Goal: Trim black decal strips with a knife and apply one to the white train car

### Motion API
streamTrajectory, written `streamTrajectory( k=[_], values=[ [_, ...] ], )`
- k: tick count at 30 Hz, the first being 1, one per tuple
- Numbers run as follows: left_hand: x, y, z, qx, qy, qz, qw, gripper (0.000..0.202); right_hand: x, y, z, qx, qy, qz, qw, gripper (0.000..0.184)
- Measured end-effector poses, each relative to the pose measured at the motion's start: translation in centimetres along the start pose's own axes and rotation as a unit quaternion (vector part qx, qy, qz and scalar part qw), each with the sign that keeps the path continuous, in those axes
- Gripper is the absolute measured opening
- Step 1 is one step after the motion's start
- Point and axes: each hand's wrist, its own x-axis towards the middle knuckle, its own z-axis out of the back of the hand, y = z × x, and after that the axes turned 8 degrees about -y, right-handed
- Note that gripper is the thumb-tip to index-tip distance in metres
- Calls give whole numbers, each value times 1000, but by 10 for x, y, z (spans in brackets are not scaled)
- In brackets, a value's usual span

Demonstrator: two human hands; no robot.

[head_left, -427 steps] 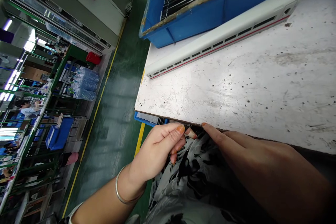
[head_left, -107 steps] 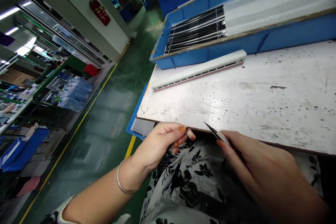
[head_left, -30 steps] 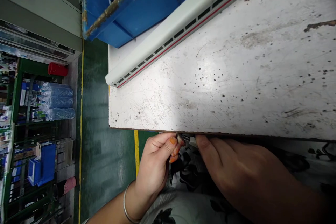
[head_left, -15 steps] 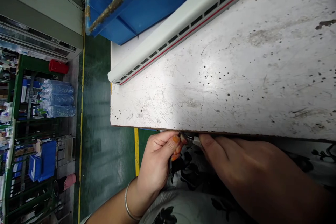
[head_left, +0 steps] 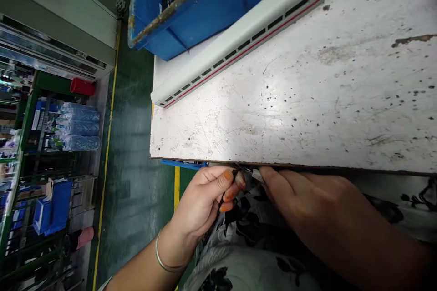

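Observation:
My left hand [head_left: 205, 200] is closed in a pinch just below the near edge of the white worktable [head_left: 307, 100]; what it pinches is too small to name. My right hand [head_left: 307, 200] is closed round a small knife [head_left: 255, 173], of which only a pale bit shows by the fingertips. The fingertips of both hands meet under the table edge, above my flowered lap. A long white part [head_left: 246, 41] with black slots and a red stripe lies slantwise at the back of the table.
A blue bin [head_left: 205, 13] holding black strips stands behind the white part. Another blue tray [head_left: 182, 163] pokes out under the table. At left are a green floor with a yellow line [head_left: 108, 145], racks and packs of bottled water [head_left: 80, 127].
The knife tip, held apart from my left hand 3.6 s ago, now meets its fingertips. Over the last second both hands stay at the table edge; the view shifts slightly.

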Motion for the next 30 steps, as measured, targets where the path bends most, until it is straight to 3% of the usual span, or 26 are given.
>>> streamTrajectory(
  k=[4,13,18,23,30],
  values=[
    [-10,-9,0,-26,32,15,999,35,-4,-5,-8,64,9,-65,996,23],
    [-28,-19,-1,-1,24,-41,999,33,5,-5,2,230,-55,-147,961,27],
    [-39,-24,-4,37,23,-74,996,31,8,1,11,319,-55,-174,930,27],
    [-49,-41,-8,95,45,-129,986,30,10,8,20,322,-84,-168,928,26],
    [-69,-83,-20,128,69,-212,966,26,3,12,33,285,-116,-179,934,33]
  ],
)
